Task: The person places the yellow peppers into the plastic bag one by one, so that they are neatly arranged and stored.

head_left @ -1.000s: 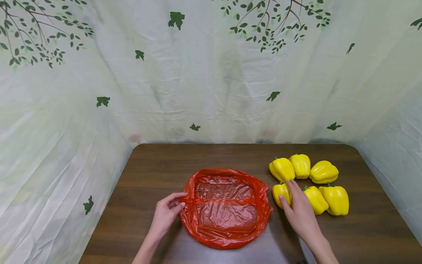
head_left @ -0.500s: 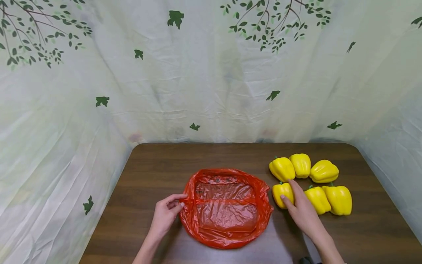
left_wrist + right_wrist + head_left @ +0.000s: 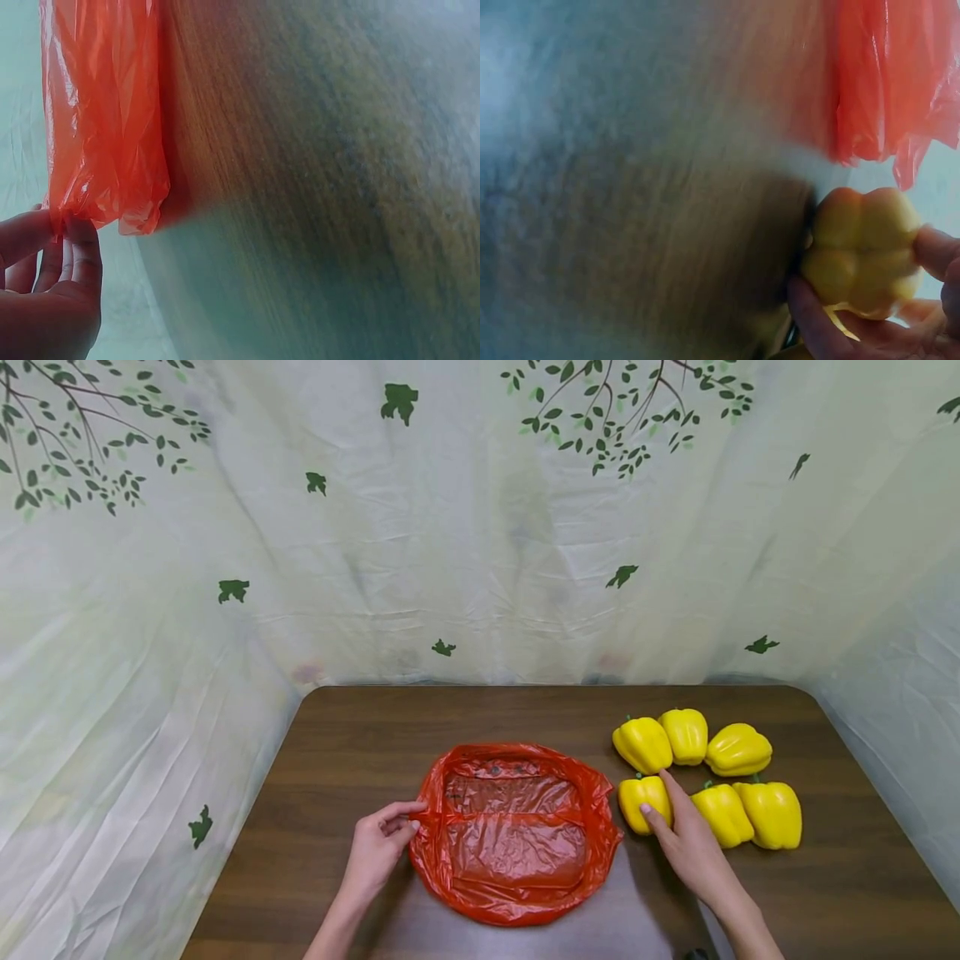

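A red plastic bag (image 3: 517, 852) stands on the table with its mouth spread wide and its rim rolled outward. My left hand (image 3: 378, 847) pinches the bag's left rim between thumb and fingers. The same pinch on the thin red film shows in the left wrist view. To the right of the bag, my right hand (image 3: 693, 847) holds a yellow bell pepper (image 3: 643, 806). In the right wrist view the thumb lies on one side of this bell pepper (image 3: 862, 251) and the fingers curl round the other. Its lobed bottom faces that camera.
More yellow bell peppers surround the right hand: two (image 3: 772, 814) on its right, and a back row with a middle one (image 3: 684, 737). The brown wooden table (image 3: 360, 727) ends at a pale leaf-printed curtain (image 3: 480, 543) behind and at the sides.
My right hand has shifted slightly right and its fingers have closed in on the bell pepper. The two bell peppers beside it have moved a little right. My left hand has stayed put.
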